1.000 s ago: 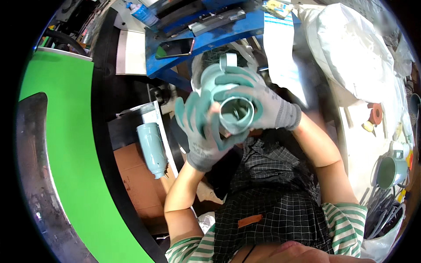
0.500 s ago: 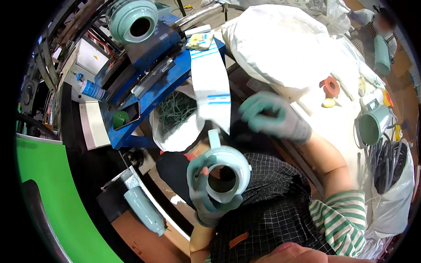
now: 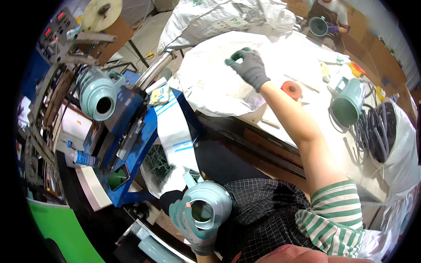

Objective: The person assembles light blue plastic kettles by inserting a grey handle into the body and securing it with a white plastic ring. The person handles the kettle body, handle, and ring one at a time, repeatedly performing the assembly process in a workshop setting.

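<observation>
My left hand [image 3: 188, 221], in a grey and teal glove, grips a pale teal plastic jug [image 3: 209, 204] low over my lap, its round mouth facing up. My right hand [image 3: 248, 65], gloved the same way, reaches far out over a big white sack [image 3: 210, 83] on the table, fingers apart and holding nothing. Another teal jug [image 3: 97, 94] sits mounted on the blue machine [image 3: 131, 131] at my left. A third teal jug [image 3: 348, 103] lies on its side on the table to the right.
An orange tape roll [image 3: 291, 89] lies near my right forearm. A coil of grey cable [image 3: 377, 127] sits at the right. Another person holding a teal jug [image 3: 319, 25] is at the far top. A green panel [image 3: 61, 232] is at lower left.
My right hand left the jug and stretched out across the white sack. My left hand alone lowered the jug toward my lap. The view swung rightward over the table.
</observation>
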Demonstrator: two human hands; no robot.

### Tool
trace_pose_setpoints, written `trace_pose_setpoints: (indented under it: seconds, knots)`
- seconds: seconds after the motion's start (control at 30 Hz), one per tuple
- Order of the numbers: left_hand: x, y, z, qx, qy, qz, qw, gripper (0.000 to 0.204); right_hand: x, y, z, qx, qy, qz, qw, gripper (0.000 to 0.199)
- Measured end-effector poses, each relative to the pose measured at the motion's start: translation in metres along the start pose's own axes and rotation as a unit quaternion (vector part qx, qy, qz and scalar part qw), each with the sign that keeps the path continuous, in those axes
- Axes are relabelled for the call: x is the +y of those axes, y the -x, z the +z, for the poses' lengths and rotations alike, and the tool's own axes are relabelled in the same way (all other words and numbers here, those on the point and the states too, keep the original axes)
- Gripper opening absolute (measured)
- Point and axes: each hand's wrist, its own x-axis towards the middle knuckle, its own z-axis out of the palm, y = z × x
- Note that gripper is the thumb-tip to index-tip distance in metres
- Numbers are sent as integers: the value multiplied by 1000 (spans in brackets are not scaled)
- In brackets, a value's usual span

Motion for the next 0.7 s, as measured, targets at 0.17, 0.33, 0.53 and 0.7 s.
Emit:
trace_pose_setpoints:
  seconds: [0.17,0.33,0.53,0.7]
  knots:
    - [5,-20,2,42,-78,9,996,108,-103,112,-22,-243,-258,-170,920,40]
    - [3,-24,-13,17,-79,32,996,74,-179,209,-48,-291,-277,-510,761,40]
    - [-22,-13,-17,45,-34,45,997,37,-177,237,-30,-295,-326,-574,691,50]
    - [-21,-15,-15,8,-114,75,991,38,-181,237,-39,-371,-233,-580,687,58]
